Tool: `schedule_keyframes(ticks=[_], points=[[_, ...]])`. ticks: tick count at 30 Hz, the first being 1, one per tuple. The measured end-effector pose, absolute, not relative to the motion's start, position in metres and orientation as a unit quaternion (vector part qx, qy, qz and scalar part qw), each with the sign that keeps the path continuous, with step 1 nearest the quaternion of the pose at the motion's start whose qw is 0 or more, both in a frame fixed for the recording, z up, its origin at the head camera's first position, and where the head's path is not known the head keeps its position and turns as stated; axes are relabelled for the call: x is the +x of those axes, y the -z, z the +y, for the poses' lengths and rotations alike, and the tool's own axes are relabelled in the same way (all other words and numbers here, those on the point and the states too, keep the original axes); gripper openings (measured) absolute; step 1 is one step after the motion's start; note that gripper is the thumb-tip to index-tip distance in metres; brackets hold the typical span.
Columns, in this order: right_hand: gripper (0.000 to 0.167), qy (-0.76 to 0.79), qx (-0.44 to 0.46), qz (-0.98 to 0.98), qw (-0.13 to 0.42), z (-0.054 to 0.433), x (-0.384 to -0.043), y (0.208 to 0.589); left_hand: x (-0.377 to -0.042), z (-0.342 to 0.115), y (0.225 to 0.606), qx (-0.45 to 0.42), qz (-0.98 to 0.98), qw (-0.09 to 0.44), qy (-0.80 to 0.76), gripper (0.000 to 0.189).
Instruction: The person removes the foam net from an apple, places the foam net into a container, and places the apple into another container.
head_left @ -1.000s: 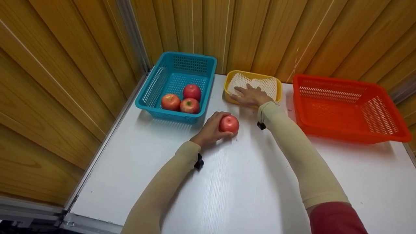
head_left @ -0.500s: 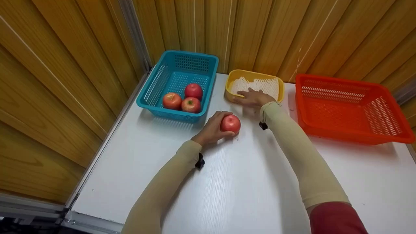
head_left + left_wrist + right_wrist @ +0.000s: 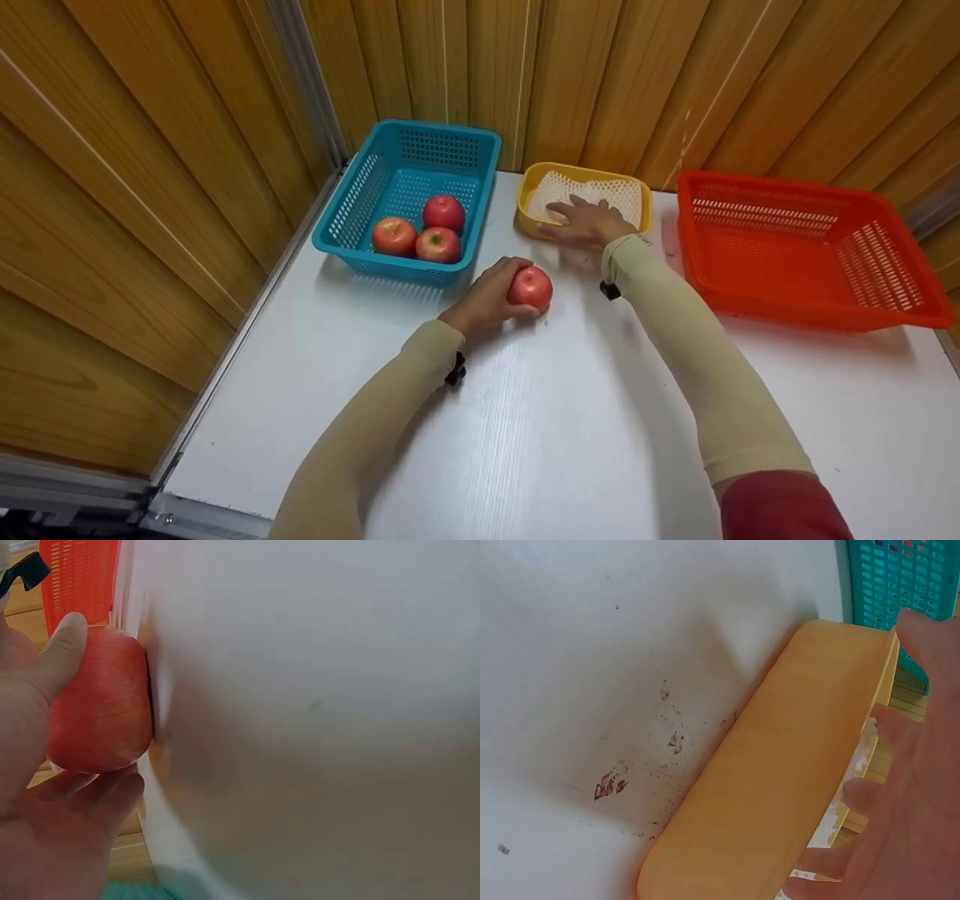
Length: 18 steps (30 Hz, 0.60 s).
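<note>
My left hand (image 3: 489,298) grips a red apple (image 3: 531,289) that sits on the white table. In the left wrist view, the thumb lies over one side of the apple (image 3: 105,701) and the fingers are around the other. My right hand (image 3: 586,223) is over the yellow basket (image 3: 529,222), its fingers spread and reaching past the near rim onto white foam netting (image 3: 621,196). Seen from the right wrist, the fingertips are inside the basket, partly hidden behind its wall (image 3: 772,765).
Left of the yellow basket stands a teal basket (image 3: 358,259) with three apples (image 3: 438,244) in its near end. To the right is a large red basket (image 3: 810,315). Wood-panelled walls (image 3: 600,75) border the table (image 3: 510,435) at the back and left.
My right hand has shifted slightly to the right over the yellow basket, and the foam netting under its fingers has changed shape. The left hand keeps its grip on the apple in place.
</note>
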State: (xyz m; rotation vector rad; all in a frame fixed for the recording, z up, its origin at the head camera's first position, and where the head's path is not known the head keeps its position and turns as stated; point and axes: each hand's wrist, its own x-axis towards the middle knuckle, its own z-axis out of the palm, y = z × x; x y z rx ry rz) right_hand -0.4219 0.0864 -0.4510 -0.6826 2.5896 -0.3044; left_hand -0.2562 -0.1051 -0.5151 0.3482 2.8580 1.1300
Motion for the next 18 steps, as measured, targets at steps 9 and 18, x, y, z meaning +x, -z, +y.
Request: schedule_keyframes(ticks=[9, 18], points=[[0.081, 0.106, -0.282, 0.944, 0.134, 0.09, -0.419, 0.45, -0.257, -0.103, 0.497, 0.133, 0.957, 0.051, -0.251, 0.085], [0.081, 0.14, -0.356, 0.924, 0.017, 0.092, -0.415, 0.465, -0.259, -0.097, 0.488, 0.18, 0.967, 0.053, -0.171, 0.082]])
